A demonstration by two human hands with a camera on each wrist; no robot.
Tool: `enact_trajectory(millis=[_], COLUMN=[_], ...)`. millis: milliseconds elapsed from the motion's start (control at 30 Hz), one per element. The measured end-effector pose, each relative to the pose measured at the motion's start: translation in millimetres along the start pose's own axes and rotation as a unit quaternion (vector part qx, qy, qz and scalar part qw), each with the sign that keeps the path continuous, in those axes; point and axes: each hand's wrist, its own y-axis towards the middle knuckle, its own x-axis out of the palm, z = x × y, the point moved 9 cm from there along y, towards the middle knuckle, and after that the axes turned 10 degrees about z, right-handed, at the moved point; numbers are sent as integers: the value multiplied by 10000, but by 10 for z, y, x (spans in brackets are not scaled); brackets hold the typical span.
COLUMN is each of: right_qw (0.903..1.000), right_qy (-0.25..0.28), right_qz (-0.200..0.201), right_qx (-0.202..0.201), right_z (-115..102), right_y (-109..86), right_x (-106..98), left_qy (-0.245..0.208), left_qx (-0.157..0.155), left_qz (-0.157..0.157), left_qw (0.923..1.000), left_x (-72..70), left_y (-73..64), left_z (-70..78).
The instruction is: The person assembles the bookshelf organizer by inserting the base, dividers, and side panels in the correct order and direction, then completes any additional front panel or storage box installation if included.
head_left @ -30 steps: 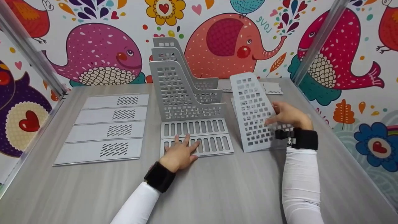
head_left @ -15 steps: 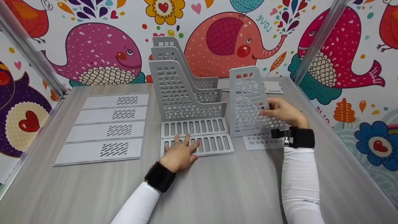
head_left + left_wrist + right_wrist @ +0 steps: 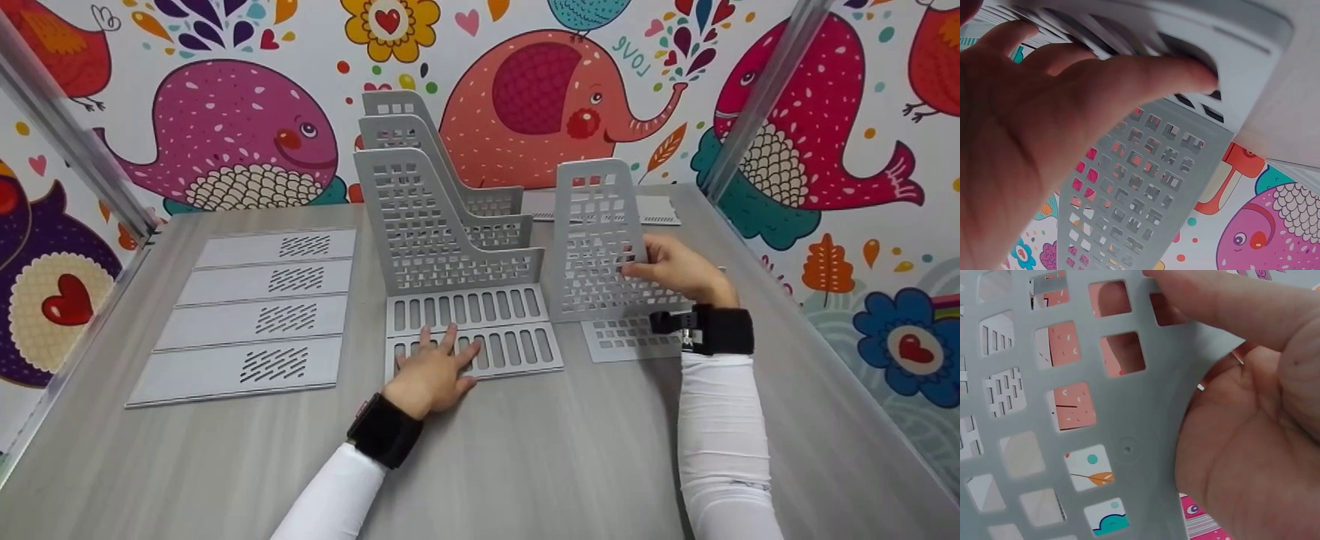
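Note:
A grey desk file rack point(image 3: 409, 202) has several perforated dividers standing upright at its back. Its slotted base point(image 3: 471, 328) extends towards me. My left hand point(image 3: 431, 376) lies on the front part of this base with its fingers spread; in the left wrist view the thumb point(image 3: 1185, 76) stretches across the slots. Between thumb and fingers, my right hand point(image 3: 679, 268) pinches the sloping edge of a loose perforated side panel point(image 3: 596, 251). That panel stands upright just right of the base, its bottom edge close to the base's right side. The right wrist view shows the panel point(image 3: 1157, 410) filling the foreground.
Under and behind the held panel lies another perforated panel point(image 3: 622, 352). Several white panels point(image 3: 217, 322) with slanted slots lie in a row at left. More flat white pieces point(image 3: 660, 208) are at the back right, near the patterned wall point(image 3: 540, 97).
My right hand has raised the perforated panel from a backward lean to upright and moved it left, beside the base. The lower panel now shows more. My left hand stays on the base.

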Motion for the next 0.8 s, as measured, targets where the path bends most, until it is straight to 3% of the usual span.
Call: enact_trajectory(millis=[300, 467, 667, 800], right_qw=[9986, 9975, 9940, 9928], right_qy=[-55, 34, 211, 154], right_qz=[-471, -706, -949, -956], right_qx=[249, 51, -492, -711], right_z=[34, -181, -537, -672], right_y=[28, 126, 199, 220], right_x=[179, 494, 977, 1164], left_qy=[55, 128, 264, 301], left_qx=[1, 30, 76, 48], left_qz=[2, 15, -16, -14], left_qw=[10000, 9999, 9996, 9995], left_x=[-8, -5, 12, 15], left_y=[-1, -8, 9, 7], left_z=[3, 3, -1, -19])
